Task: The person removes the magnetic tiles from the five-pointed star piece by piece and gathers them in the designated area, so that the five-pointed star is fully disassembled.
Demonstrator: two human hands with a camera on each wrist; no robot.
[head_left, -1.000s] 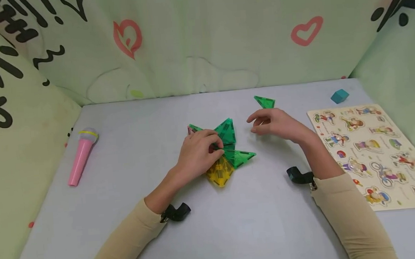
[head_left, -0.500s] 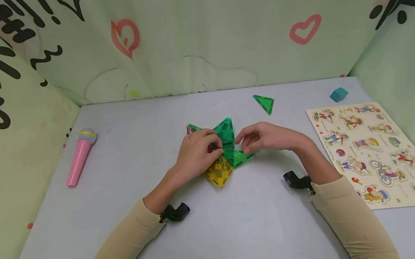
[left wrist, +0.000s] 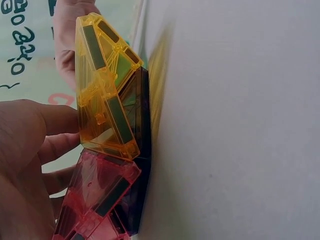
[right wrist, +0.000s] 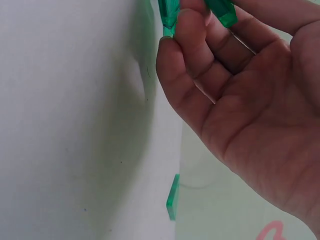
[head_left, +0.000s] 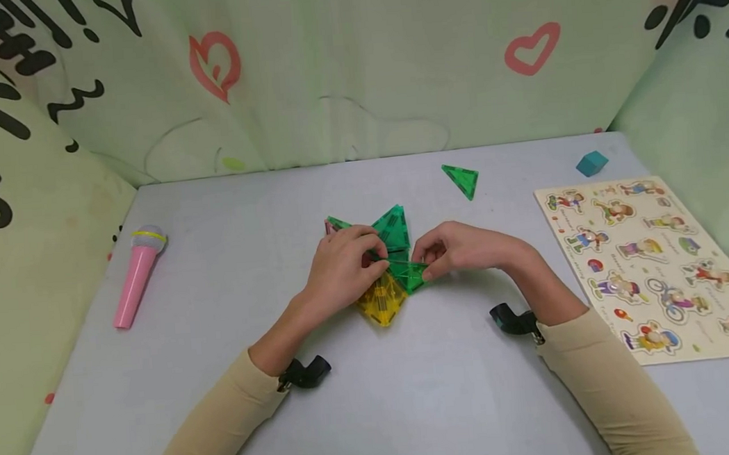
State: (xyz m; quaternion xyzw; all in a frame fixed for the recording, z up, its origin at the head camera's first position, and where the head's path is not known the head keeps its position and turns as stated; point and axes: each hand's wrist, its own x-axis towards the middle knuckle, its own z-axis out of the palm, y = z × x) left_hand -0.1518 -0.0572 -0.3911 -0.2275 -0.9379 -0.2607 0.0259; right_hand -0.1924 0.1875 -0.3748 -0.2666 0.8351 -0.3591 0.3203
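On the pale tabletop (head_left: 388, 407), the left hand (head_left: 344, 265) grips a tile cluster (head_left: 383, 304); fingers (right wrist: 172, 70) of the right hand (head_left: 462, 249) pinch its green triangle (head_left: 415, 278). Likely light, stiff, slick plastic, best held by edges.

Head view looks forward and down — wrist views look in close, all sharing the tabletop (head_left: 399, 385).

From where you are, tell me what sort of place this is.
Probably a play corner set up on a table: the pink toy microphone, the board of cartoon figures and the translucent building tiles suggest it.
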